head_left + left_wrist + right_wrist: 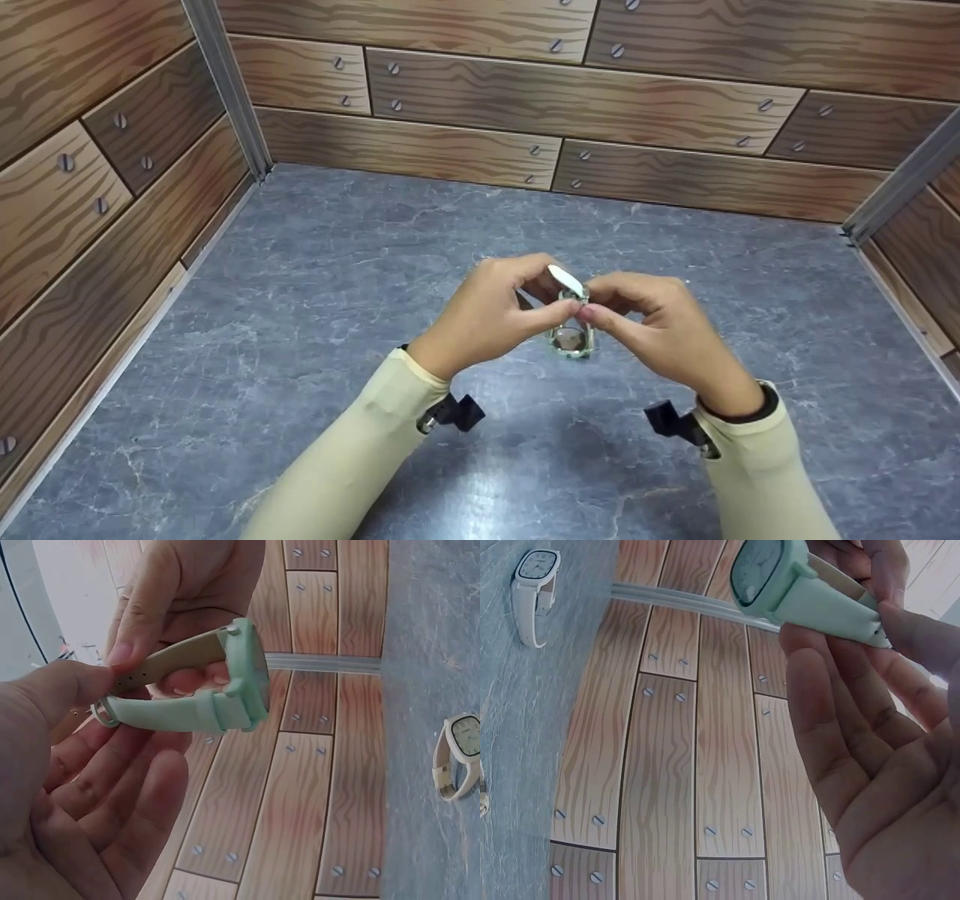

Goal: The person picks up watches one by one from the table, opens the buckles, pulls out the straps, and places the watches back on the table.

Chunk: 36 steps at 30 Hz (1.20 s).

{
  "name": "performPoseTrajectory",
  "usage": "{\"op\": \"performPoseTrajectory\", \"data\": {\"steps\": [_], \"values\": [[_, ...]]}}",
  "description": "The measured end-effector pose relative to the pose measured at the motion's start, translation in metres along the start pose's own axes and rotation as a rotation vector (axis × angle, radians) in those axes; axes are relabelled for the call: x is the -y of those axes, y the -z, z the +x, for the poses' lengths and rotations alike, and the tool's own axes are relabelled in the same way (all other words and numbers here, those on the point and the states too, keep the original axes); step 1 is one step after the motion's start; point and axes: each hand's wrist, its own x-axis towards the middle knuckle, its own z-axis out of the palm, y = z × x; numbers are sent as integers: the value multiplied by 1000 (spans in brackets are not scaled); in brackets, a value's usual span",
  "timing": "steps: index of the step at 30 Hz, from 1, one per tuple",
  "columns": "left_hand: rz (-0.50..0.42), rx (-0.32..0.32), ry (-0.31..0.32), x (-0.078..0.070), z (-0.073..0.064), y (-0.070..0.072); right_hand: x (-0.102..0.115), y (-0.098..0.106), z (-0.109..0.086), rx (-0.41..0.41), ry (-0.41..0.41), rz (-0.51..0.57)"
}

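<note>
I count two hands on my feed: the left hand (491, 315) and the right hand (656, 326) both pinch one mint-green watch (799, 600) by its strap (172, 714) near the buckle (103, 712), holding it up above the table (300, 337). Each wrist view shows one pale watch (466, 739) on that surface; whether they're the same one, I can't tell
</note>
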Motion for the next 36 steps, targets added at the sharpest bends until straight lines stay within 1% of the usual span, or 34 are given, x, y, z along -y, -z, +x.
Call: {"op": "performPoseTrajectory", "data": {"steps": [6, 12, 14, 17, 20, 24, 27, 29, 32, 36], "values": [[-44, -28, -14, 1, 1, -1, -2, 1, 0, 2, 11, -16], [-71, -108, -32, 4, 1, -2, -8, 1, -1, 39, -54, -14], [-65, -116, -31, 5, 2, -3, -9, 1, -1, 46, -69, -5], [-39, -93, -17, 5, 2, -5, -9, 1, -1, 39, -73, 18], [-15, -56, 4, 5, 1, -7, -9, 1, -2, 18, -64, 25], [-10, -7, 35, 6, 1, -6, -8, 2, -2, 9, -53, 19], [-8, 19, 46, 6, 2, -6, -7, 2, -2, 16, -47, 23], [-15, 22, 41, 7, 2, -6, -7, 2, -2, 16, -39, 22], [-29, 11, 24, 7, 2, -4, -7, 2, -2, 15, -31, 15], [-44, -35, -4, 7, 2, -2, -7, 2, -1, 23, -36, 17]]}}
